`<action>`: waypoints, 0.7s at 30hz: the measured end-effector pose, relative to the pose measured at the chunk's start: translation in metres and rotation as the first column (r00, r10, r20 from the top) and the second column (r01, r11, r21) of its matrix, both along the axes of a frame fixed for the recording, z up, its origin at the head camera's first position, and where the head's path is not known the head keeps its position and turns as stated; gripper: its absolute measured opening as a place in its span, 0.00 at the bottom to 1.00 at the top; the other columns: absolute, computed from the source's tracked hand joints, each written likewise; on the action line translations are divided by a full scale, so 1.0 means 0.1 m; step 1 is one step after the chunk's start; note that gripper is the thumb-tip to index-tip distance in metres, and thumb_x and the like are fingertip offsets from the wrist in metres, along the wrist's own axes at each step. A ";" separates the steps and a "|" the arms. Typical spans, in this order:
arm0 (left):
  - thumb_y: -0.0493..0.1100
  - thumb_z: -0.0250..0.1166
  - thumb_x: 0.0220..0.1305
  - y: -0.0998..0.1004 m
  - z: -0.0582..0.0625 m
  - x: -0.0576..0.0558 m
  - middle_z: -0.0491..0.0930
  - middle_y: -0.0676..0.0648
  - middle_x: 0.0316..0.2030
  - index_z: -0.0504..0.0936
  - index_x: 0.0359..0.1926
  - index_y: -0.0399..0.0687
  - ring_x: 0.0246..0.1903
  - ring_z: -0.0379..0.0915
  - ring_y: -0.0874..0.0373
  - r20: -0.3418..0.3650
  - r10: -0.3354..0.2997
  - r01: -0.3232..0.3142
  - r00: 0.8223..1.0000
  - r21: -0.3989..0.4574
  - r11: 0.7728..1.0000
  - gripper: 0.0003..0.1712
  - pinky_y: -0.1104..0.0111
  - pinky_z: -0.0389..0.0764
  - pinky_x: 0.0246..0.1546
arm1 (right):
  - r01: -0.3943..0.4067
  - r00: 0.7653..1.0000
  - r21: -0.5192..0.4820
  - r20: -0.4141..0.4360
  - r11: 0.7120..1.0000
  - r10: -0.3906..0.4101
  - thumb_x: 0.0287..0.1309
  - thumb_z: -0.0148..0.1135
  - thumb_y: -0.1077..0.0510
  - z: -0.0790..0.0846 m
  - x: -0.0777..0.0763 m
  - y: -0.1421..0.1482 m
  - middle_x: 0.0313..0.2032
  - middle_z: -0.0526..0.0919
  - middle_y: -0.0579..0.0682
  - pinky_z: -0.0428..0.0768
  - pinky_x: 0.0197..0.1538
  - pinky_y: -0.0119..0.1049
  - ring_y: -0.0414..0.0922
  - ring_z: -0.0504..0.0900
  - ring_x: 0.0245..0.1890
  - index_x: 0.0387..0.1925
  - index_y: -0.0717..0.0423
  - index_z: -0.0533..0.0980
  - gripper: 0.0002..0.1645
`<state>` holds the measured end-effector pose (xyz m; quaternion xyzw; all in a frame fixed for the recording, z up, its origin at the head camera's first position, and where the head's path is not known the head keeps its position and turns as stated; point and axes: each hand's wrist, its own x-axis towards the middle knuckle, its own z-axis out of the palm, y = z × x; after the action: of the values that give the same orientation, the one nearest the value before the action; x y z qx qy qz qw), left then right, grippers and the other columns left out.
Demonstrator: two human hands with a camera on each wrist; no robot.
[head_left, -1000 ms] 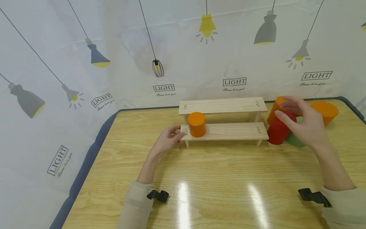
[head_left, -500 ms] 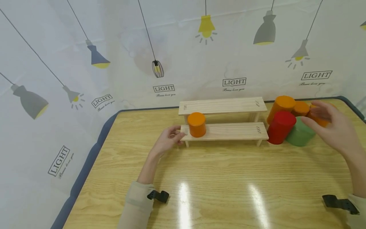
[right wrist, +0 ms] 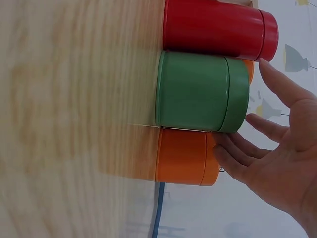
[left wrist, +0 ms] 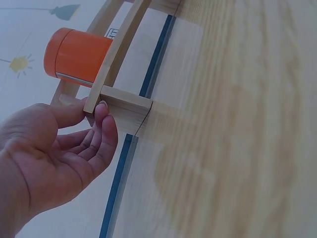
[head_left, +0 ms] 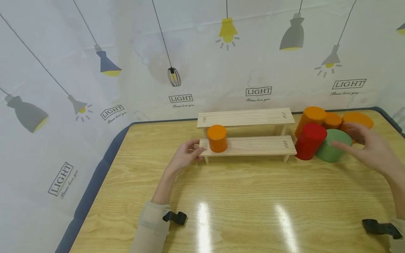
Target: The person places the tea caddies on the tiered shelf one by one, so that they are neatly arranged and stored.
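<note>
My left hand (head_left: pixel 186 154) pinches the left end of the lower tier of a two-step wooden shelf (head_left: pixel 256 146), thumb on top and fingers curled beneath. On that tier, near the hand, stands an orange canister (head_left: pixel 217 139). My right hand (right wrist: pixel 285 144) is spread around the lid end of a green canister (right wrist: pixel 198 91), thumb toward the red canister (right wrist: pixel 213 29) and fingers toward an orange canister (right wrist: pixel 185 156). In the head view the right hand (head_left: pixel 368 147) covers part of the wide orange canister (head_left: pixel 359 119) behind the green one.
Two more orange canisters, a tall one (head_left: pixel 311 119) and a smaller one (head_left: pixel 333 120), stand behind the red and green ones. The upper wooden tier (head_left: pixel 246 117) lies near the back edge. A printed curtain (head_left: pixel 221 70) hangs behind the wooden table (head_left: pixel 237 196).
My right hand has moved right, away from above the red canister, then slightly down and left toward the green canister. The left hand keeps its hold on the shelf end.
</note>
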<state>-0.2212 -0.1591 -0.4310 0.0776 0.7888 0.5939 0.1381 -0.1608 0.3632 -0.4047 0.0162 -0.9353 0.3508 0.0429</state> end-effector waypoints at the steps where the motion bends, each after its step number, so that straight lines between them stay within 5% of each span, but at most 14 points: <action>1: 0.40 0.62 0.74 0.00 0.00 0.00 0.78 0.38 0.46 0.65 0.70 0.32 0.37 0.81 0.49 0.001 0.002 -0.002 1.000 -0.002 1.000 0.31 0.57 0.85 0.48 | -0.005 1.000 0.008 0.007 1.000 0.005 0.68 0.65 0.46 -0.01 -0.01 0.00 0.69 0.55 0.80 0.62 0.57 0.76 0.80 0.60 0.60 0.77 0.69 0.45 0.55; 13: 0.40 0.62 0.74 0.00 -0.01 0.00 0.78 0.38 0.45 0.65 0.70 0.31 0.36 0.81 0.51 0.000 0.010 -0.010 1.000 0.005 1.000 0.30 0.58 0.86 0.46 | -0.051 0.998 0.054 0.036 0.997 0.049 0.63 0.71 0.48 -0.07 -0.06 0.01 0.66 0.58 0.82 0.66 0.55 0.74 0.80 0.62 0.58 0.74 0.76 0.47 0.58; 21: 0.41 0.62 0.74 0.00 0.00 0.00 0.78 0.39 0.46 0.65 0.71 0.32 0.36 0.80 0.52 0.006 0.006 -0.006 1.000 -0.002 1.000 0.31 0.57 0.85 0.48 | 0.033 0.998 0.088 0.043 0.996 -0.037 0.62 0.70 0.43 -0.04 -0.04 0.01 0.61 0.65 0.82 0.71 0.49 0.72 0.76 0.65 0.57 0.72 0.77 0.55 0.56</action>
<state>-0.2213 -0.1596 -0.4314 0.0733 0.7891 0.5938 0.1388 -0.1647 0.3643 -0.4088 -0.0060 -0.9506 0.3091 0.0273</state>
